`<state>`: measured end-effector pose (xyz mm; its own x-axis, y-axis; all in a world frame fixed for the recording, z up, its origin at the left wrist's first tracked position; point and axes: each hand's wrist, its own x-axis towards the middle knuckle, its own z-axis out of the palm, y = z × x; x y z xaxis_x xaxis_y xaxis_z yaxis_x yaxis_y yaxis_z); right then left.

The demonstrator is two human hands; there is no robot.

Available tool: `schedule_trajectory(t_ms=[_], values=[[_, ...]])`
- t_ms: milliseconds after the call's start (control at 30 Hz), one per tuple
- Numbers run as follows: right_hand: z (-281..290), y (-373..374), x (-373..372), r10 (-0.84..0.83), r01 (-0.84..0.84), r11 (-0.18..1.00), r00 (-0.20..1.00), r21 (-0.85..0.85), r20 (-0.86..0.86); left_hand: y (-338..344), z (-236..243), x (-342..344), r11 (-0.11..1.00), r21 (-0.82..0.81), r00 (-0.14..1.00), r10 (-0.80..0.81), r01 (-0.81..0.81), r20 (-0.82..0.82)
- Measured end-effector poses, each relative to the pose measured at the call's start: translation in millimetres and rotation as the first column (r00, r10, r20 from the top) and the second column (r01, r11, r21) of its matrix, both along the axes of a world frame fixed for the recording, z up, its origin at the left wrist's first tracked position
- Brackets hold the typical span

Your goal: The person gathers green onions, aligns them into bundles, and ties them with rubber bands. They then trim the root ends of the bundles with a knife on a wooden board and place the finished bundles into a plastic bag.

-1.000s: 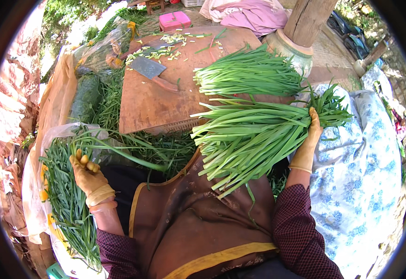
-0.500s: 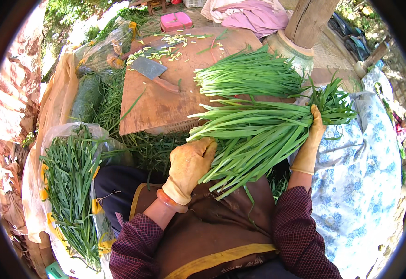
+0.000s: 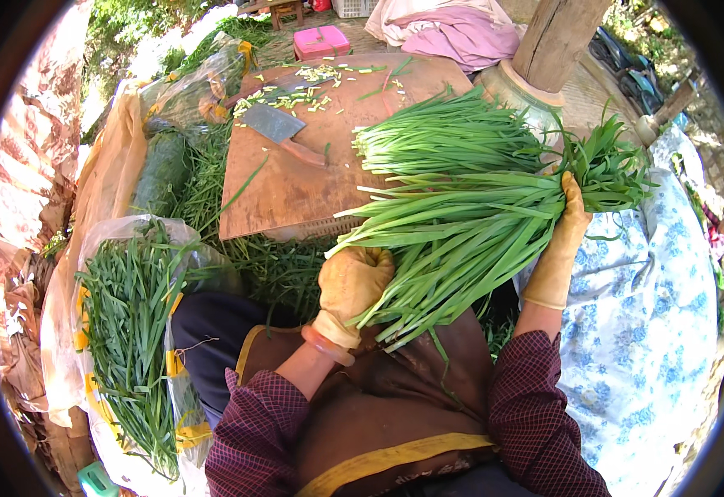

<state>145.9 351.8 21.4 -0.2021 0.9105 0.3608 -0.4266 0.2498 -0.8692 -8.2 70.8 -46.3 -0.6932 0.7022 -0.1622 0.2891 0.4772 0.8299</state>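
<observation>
My right hand (image 3: 573, 228), in a tan rubber glove, grips a large bundle of flat green chives (image 3: 461, 232) near its darker leafy end, holding it over my lap. My left hand (image 3: 352, 282), likewise gloved, is curled closed at the pale stem ends; what its fingers hold is hidden. Behind the bundle, another bunch of chives (image 3: 445, 132) lies on a wooden board (image 3: 271, 199), beside a cleaver (image 3: 279, 132) and scattered short cut pieces (image 3: 312, 98).
Plastic bags of greens (image 3: 138, 340) line my left side. A blue floral cloth (image 3: 635, 331) drapes at my right. A wooden post (image 3: 557, 45) rises from a large pot (image 3: 518, 95) behind the board. Farther back are a pink container (image 3: 320, 41) and pink cloth (image 3: 453, 37).
My left hand has moved from the bags at the left to the bundle's stem ends. My right hand has shifted slightly right with the bundle.
</observation>
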Motion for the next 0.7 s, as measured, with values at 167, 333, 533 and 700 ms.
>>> schedule_trajectory(t_ms=[167, 333, 533, 700], values=[[-9.6, 15.7, 13.4, -0.156, 0.149, 0.968, 0.987, -0.203, -0.021, -65.9, -18.7, -51.6, 0.955, 0.214, 0.852, 0.283, -0.206, -0.440], [-33.6, 31.1, 24.3, -0.233, 0.237, 0.951, 0.972, -0.198, 0.045, -145.5, -0.5, -131.9, 0.751, 0.401, 0.740, 0.635, -0.525, -0.220], [-46.6, 25.1, 19.5, -0.190, 0.210, 0.946, 0.976, -0.245, 0.105, -97.9, -10.0, -69.6, 0.924, 0.344, 0.969, 0.089, -0.167, 0.232], [-45.1, 20.9, 17.2, -0.179, 0.191, 0.952, 0.981, -0.238, 0.069, -32.5, -6.0, -32.6, 0.913, 0.294, 0.677, -0.027, -0.282, 0.736]])
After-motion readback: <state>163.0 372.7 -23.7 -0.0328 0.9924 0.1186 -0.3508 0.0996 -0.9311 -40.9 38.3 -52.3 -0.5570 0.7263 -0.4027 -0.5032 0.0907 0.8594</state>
